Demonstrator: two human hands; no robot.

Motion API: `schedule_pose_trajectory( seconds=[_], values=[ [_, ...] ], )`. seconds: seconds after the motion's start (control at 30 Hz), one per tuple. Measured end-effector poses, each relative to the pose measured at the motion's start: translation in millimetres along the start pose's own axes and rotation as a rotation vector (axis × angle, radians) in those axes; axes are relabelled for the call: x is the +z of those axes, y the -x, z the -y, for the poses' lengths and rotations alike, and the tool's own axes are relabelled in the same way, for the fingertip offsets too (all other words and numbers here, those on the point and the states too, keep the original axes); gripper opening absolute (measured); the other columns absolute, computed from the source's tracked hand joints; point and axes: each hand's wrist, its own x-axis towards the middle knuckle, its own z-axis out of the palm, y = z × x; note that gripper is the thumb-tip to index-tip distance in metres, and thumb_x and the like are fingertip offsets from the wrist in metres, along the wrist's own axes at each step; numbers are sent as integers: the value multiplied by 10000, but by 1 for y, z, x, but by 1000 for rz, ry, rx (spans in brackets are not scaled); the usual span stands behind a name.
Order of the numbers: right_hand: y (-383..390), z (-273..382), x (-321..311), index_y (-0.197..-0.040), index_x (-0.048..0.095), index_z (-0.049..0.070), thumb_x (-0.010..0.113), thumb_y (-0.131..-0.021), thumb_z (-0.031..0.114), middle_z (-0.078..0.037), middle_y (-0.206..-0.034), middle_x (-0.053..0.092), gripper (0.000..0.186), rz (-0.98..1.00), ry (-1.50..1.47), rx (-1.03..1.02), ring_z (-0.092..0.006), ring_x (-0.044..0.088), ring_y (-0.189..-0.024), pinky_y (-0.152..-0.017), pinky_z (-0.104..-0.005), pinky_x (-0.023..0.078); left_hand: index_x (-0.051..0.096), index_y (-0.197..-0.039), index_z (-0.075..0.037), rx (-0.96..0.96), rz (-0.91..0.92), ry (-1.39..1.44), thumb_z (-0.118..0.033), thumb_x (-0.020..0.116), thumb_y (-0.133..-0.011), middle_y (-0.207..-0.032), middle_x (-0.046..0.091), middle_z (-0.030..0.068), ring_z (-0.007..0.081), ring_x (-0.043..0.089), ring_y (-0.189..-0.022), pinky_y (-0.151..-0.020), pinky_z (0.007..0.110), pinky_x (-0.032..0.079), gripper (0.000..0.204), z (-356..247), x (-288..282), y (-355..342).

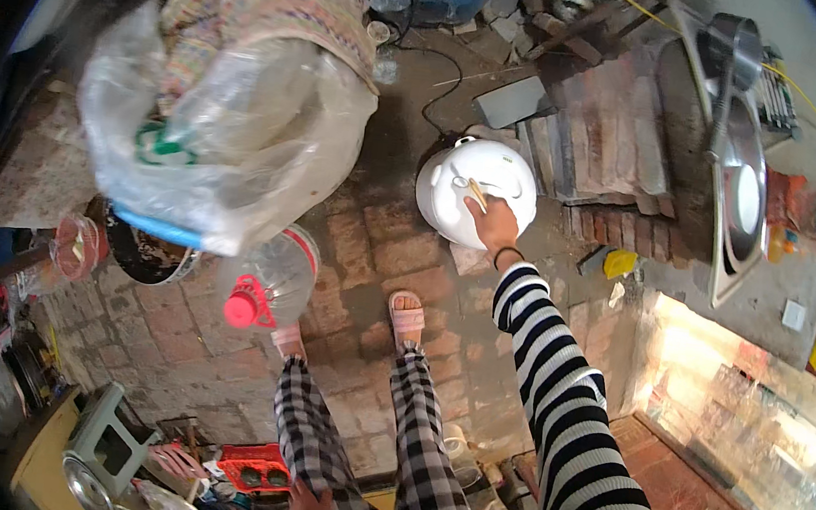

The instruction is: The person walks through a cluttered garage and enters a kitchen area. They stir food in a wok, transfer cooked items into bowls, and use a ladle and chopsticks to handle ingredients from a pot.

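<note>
My right hand, in a striped sleeve, is closed on a narrow tan piece on the lid of a white round appliance, which looks like a cooker and stands low by the bricks. My left hand hangs low beside my checked trouser leg, its fingers too unclear to read. A large clear plastic bottle with a red cap and handle is left of my slippered feet.
A plastic-covered bundle fills the upper left, beside a dark pan. Stacked bricks and a steel sink are at right. A cable crosses the floor. A grey stool and clutter lie along the lower edge.
</note>
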Motion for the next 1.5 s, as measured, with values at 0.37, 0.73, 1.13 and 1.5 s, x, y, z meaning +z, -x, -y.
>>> schedule_pose_trajectory(
  seconds=[0.37, 0.73, 1.13, 1.5],
  values=[
    [-97, -14, 63, -846, 600, 41, 586, -684, 516, -176, -842, 605, 502, 363, 214, 38, -318, 582, -810, -694, -402, 453, 95, -1312, 11, 35, 81, 330, -447, 456, -789, -1286, 269, 270, 367, 375, -1122, -898, 385, 371, 784, -97, 52, 44],
    [-40, -64, -47, -989, 567, 85, 512, -801, 438, -50, -800, 560, 404, 401, -309, 31, -128, 485, -615, -562, -266, 430, 89, -1316, -15, -141, 8, 343, -440, 562, -684, -1269, 287, 225, 367, 362, -1122, -821, 435, 421, 897, -90, 61, 36],
    [53, -268, -105, -1108, 455, 64, 299, -891, 445, -23, -955, 537, 466, 32, -1194, 486, -108, 478, -737, -680, -259, 407, 102, -1325, -50, -188, -13, 231, -428, 576, -635, -1296, 250, 228, 392, 348, -1125, -857, 484, 386, 918, -63, 31, 12],
    [212, -202, -48, -894, 546, -2, 383, -858, 466, -9, -649, 460, 497, -241, -1046, 732, -90, 415, -511, -474, -214, 363, 283, -1226, 14, 337, -420, 312, -174, 587, -641, -1180, 354, 229, 379, 365, -1088, -913, 448, 320, 685, -79, -22, -2]
  ],
)
